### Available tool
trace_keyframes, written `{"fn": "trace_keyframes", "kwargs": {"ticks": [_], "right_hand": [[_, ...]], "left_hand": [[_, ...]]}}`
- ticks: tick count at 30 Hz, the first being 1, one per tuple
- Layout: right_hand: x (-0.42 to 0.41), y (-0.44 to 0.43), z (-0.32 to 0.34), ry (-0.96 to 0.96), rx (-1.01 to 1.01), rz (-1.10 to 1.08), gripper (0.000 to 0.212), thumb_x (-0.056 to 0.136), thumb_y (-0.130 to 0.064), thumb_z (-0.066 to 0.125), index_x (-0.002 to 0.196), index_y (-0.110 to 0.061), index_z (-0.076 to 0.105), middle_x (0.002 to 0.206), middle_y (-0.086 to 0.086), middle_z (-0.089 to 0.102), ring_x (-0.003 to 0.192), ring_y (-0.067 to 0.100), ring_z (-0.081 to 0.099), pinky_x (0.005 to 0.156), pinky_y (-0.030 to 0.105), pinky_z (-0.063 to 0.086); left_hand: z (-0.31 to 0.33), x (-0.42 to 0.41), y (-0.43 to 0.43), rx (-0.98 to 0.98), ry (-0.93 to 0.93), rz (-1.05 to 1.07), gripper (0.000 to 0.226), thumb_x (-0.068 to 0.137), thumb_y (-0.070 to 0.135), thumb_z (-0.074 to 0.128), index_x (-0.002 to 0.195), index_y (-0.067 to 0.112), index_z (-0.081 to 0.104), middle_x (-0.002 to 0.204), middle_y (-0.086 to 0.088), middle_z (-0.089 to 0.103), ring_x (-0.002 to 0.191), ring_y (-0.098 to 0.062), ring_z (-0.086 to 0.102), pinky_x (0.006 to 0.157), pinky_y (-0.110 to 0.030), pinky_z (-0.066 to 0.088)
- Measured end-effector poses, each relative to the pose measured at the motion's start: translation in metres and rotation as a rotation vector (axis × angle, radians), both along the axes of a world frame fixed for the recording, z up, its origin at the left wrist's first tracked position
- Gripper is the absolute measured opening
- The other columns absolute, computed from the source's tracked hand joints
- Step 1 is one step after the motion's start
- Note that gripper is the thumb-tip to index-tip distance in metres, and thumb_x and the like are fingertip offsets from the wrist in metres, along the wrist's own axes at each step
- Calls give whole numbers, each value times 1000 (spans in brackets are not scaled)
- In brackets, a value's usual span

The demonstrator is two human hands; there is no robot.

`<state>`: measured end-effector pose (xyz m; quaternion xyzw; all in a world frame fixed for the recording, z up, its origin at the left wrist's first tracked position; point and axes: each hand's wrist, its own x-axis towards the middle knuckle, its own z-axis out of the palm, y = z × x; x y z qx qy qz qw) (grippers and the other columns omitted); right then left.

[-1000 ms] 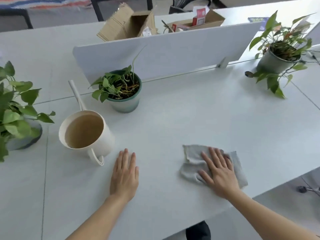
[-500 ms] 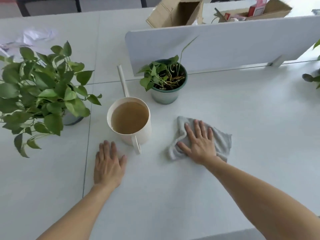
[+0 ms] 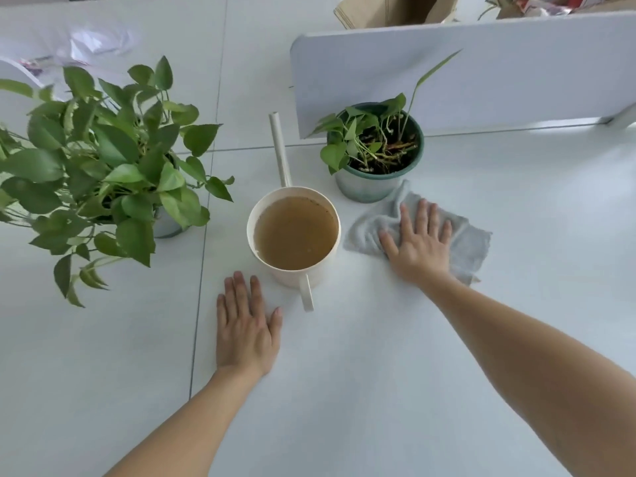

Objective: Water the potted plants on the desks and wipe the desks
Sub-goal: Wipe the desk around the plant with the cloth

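Note:
A cream watering can (image 3: 296, 266) full of brownish water stands mid-desk, spout pointing away, handle toward me. My right hand (image 3: 418, 244) presses flat on a grey cloth (image 3: 469, 241) just right of the can; the cloth's far corner touches the green pot of a small plant (image 3: 373, 151). My left hand (image 3: 246, 327) lies flat on the white desk (image 3: 344, 390), fingers straight, close to the can's handle but apart from it. A big leafy potted plant (image 3: 99, 170) stands at the left.
A white divider panel (image 3: 481, 70) stands behind the small plant. Cardboard boxes (image 3: 395, 8) sit beyond it. Crumpled clear plastic (image 3: 99, 43) lies on the far left desk. A seam between desks (image 3: 201, 287) runs left of my left hand.
My right hand slid the cloth away from me, up against the small plant's pot. My left hand stayed flat near the can. The view shifted left.

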<state>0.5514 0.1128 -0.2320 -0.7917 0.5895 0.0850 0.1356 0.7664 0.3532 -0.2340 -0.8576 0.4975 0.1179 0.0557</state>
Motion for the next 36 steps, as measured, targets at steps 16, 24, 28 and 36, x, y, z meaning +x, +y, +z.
{"fn": "trace_keyframes", "kwargs": {"ticks": [16,24,28,36], "right_hand": [[114,311,5,-4,67,-110,86,82,-74,-8,151,-24,-22,157,10,-34,145,29,-36,119,53,-18],[244,398,9,-25,67,226,64,94,-59,37,144,-21,52,151,17,45,145,34,25,110,55,16],[265,412,31,-11,162,392,68,89,-56,29,149,-28,44,161,12,30,152,32,13,120,50,7],[224,336,94,-420,189,-191,27,98,-27,45,92,-13,68,96,10,73,95,34,66,77,38,51]], "left_hand": [[39,142,141,146,72,-194,56,104,30,22,155,16,4,162,-14,-6,150,-28,0,120,-35,15],[58,226,198,234,210,-207,51,100,15,30,150,18,27,162,-3,7,149,-19,8,113,-35,28],[75,238,194,247,226,-193,31,96,14,34,120,13,54,135,-8,46,125,-26,46,95,-37,44],[121,234,163,93,236,-161,19,88,8,43,82,13,61,83,-2,60,74,-26,55,60,-30,41]]}}
